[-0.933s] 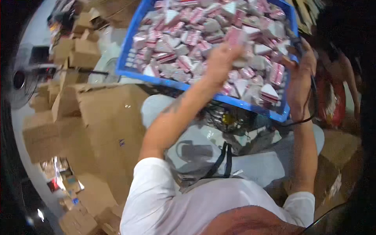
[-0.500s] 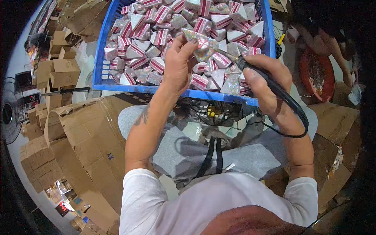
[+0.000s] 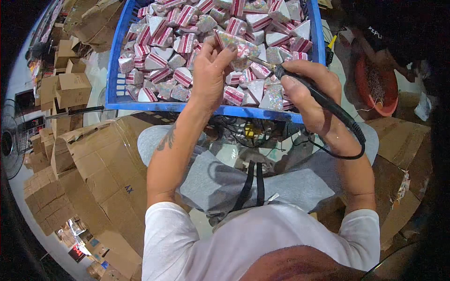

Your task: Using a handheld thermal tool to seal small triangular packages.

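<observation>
My left hand (image 3: pixel 209 77) is closed, with fingers and thumb pinching a wedge-shaped cake-slice piece (image 3: pixel 243 47) that has a glittery, speckled face and a red-and-white striped side. My right hand (image 3: pixel 311 96) wraps round the black handle of a soldering iron (image 3: pixel 335 107), held like a pen. Its metal tip reaches left to the lower edge of the held piece; whether it touches cannot be made out. Both hands are over a blue plastic crate (image 3: pixel 187 107) heaped with similar striped wedges (image 3: pixel 157 61).
Flattened cardboard (image 3: pixel 105 161) lies to my left, with brown boxes (image 3: pixel 72 86) beyond and a fan (image 3: pixel 10 140) at the edge. On the right are a red basin (image 3: pixel 382 96), another person's arm, and more cardboard (image 3: pixel 398 145). The iron's cord loops by my right forearm.
The iron's tip and my right hand have shifted slightly left along the held piece. My left hand keeps its pinch, and the whole view has shifted a little.
</observation>
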Available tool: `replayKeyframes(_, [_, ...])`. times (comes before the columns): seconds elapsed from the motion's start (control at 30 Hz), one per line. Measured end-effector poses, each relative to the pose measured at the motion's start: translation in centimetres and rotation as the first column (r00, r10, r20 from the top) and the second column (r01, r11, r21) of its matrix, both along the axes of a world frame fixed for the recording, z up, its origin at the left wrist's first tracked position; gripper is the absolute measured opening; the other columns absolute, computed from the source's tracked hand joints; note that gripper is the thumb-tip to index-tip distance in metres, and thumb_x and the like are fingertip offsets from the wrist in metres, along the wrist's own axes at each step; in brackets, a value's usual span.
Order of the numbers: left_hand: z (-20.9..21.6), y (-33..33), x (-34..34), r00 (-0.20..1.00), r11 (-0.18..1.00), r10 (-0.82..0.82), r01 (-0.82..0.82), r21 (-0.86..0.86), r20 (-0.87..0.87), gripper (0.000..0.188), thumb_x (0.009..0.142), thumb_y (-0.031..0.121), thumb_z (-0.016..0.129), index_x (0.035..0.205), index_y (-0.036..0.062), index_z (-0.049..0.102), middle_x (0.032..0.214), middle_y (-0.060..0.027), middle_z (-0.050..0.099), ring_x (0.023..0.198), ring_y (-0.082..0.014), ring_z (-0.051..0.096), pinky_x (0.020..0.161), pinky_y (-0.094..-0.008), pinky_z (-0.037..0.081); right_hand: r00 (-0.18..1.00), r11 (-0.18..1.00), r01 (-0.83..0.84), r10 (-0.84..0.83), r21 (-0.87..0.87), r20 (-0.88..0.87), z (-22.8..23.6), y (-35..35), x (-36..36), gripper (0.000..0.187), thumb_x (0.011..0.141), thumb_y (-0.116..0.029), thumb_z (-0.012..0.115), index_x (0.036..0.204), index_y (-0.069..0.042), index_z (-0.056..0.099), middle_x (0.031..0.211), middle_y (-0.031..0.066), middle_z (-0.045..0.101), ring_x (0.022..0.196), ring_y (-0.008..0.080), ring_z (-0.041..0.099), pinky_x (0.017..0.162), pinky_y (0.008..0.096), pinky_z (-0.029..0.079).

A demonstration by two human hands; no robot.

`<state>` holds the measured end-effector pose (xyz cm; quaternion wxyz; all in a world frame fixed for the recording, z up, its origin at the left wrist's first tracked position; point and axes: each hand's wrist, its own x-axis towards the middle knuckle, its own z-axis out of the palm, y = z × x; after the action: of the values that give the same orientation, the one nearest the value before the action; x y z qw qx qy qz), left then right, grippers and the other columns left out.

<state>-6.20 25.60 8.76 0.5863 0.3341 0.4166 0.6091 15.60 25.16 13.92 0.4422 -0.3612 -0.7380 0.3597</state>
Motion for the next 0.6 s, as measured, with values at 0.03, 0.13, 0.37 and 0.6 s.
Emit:
replayKeyframes(0.03, [-0.06,-0.10,-0.21,1.000,1.000,0.002,-0.002,-0.002,-0.003,0.033,0.091,0.011,0.062,0.119,-0.0009,0.049,0.103,-0.0079,0.064,0.091,-0.0142,0.064,0.083,-0.0288,0.053,1.000,1.000,-0.002,0.001,0.010,0.013,0.06,0.03,-0.04,0.027,0.081,-0.020,0.070,0.099,0.000,0.067,0.083,0.0165,0.069,0.073,0.0277,0.069,0.066,0.0350,0.053])
replayKeyframes(0.13, [-0.45,-0.04,-0.41,0.996,0.999,-0.036,0.034,-0.031,-0.082,0.040,0.094,0.016,0.058,0.128,-0.0003,0.046,0.111,-0.0086,0.063,0.102,-0.0165,0.064,0.086,-0.0312,0.054,1.000,1.000,0.000,-0.001,0.030,0.029,-0.12,0.13,-0.02,0.027,0.081,-0.019,0.071,0.099,-0.001,0.067,0.083,0.0166,0.069,0.073,0.0276,0.069,0.066,0.0350,0.053])
replayKeyframes(0.37, [-0.64,-0.02,-0.11,0.996,0.999,0.022,-0.020,0.025,-0.083,0.036,0.090,0.011,0.065,0.119,-0.0028,0.049,0.106,-0.0090,0.062,0.093,-0.0134,0.061,0.087,-0.0289,0.049,0.999,0.997,-0.032,0.029,0.069,0.036,0.08,0.34,0.13,0.025,0.081,-0.017,0.070,0.099,0.000,0.066,0.081,0.0165,0.068,0.071,0.0276,0.068,0.065,0.0348,0.052])
replayKeyframes(0.6, [-1.04,0.03,-0.38,0.990,0.997,0.027,-0.017,0.071,-0.136,0.038,0.091,0.012,0.065,0.121,-0.0036,0.048,0.106,-0.0088,0.061,0.093,-0.0126,0.060,0.085,-0.0279,0.049,1.000,0.999,-0.006,0.006,0.033,0.017,0.11,0.21,-0.06,0.025,0.080,-0.018,0.070,0.098,0.000,0.067,0.081,0.0172,0.067,0.071,0.0282,0.068,0.065,0.0358,0.052])
